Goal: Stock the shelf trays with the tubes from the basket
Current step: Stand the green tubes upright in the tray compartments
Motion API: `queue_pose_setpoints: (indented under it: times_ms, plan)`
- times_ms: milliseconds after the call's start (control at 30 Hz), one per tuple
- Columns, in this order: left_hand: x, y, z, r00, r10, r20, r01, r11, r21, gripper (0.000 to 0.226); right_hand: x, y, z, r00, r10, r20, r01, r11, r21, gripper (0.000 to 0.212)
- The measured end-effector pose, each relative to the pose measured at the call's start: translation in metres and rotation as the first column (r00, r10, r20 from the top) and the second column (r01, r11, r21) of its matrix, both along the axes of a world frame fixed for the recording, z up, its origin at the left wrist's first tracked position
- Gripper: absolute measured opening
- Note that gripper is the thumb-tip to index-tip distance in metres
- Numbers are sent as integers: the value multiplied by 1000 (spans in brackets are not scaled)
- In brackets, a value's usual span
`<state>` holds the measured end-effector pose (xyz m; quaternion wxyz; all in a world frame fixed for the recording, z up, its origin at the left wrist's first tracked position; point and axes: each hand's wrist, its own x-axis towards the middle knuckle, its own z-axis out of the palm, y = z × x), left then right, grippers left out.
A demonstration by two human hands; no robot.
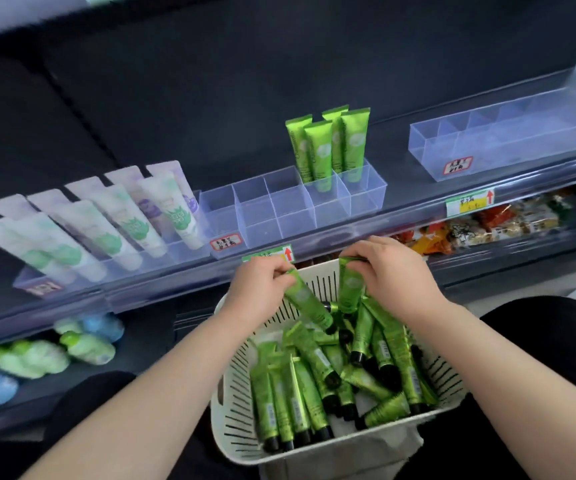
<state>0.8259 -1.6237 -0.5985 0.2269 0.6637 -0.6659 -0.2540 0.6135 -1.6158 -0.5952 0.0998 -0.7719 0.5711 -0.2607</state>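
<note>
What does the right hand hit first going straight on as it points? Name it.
Likely the shelf's front rail, just ahead of the right hand, which holds a green tube; the clear tray lies beyond. Depth is unclear.

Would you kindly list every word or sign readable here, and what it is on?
No text reads clearly.
Price tag on the shelf edge: red up arrow, print blurred.
Second price tag: the same.
Handwritten label on the middle tray: illegible.
Label on the right tray: illegible.
Standing green tubes: lettering too blurred.
White tubes: print blurred.
</note>
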Motion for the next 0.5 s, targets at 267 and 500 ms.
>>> queue_pose_setpoints:
  times_ms: [267,500]
  plan:
    - [13,-34,108,985,93,-146,-154,855,-496,21,11,-29,82,997,-26,79,44,969,-245,19]
    - [-1,-86,135,976,209,61,-132,792,-596,26,21,-65,111,994,-26,107,63,931,-360,16]
